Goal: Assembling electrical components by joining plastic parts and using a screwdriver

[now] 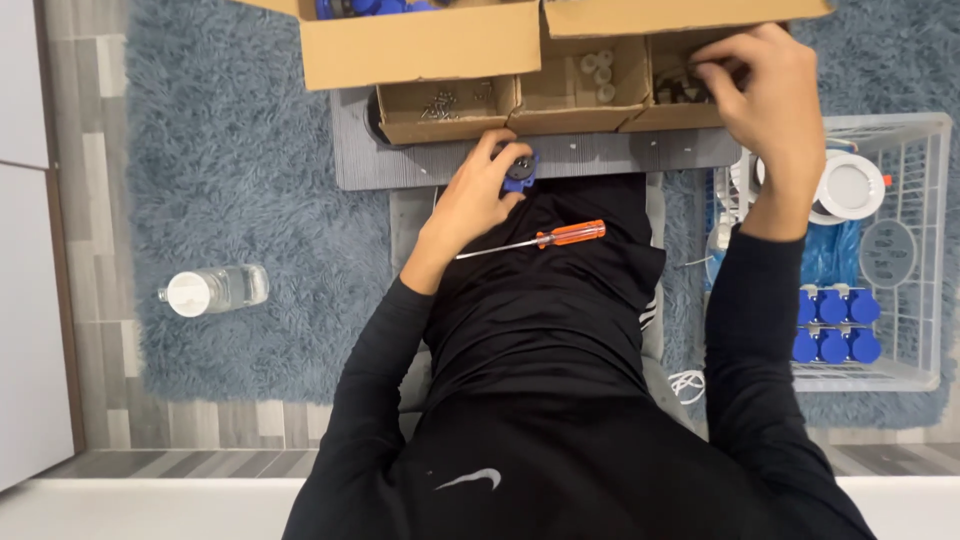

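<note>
Head view: nearest the camera is the person's own lap in black clothing, and across it lies an orange-handled screwdriver, resting loose with its shaft pointing toward the left arm; neither hand touches it.

Just beyond it, the left hand is closed around a small blue part, fingers curled over its top, holding it at the near edge of the grey board that lies on the shaggy blue rug.

The right hand reaches into the right-hand compartment of the divided cardboard tray, fingertips drawn together among the small dark pieces there. Whether it already pinches one I cannot tell, since the fingers hide it. The middle compartment holds a few pale round pieces, and the left one holds small metal screws.

As for progress, my judgement is that one unit is mid-assembly: the blue part is in hand, a fitting is being picked, and the screwdriver lies unused. To the right, a white wire basket holds six blue-capped units in two neat rows, which look finished, alongside a round white disc. A larger cardboard box at top-left shows more blue pieces, so work appears to remain. A plastic bottle lies on the rug, well apart.
</note>
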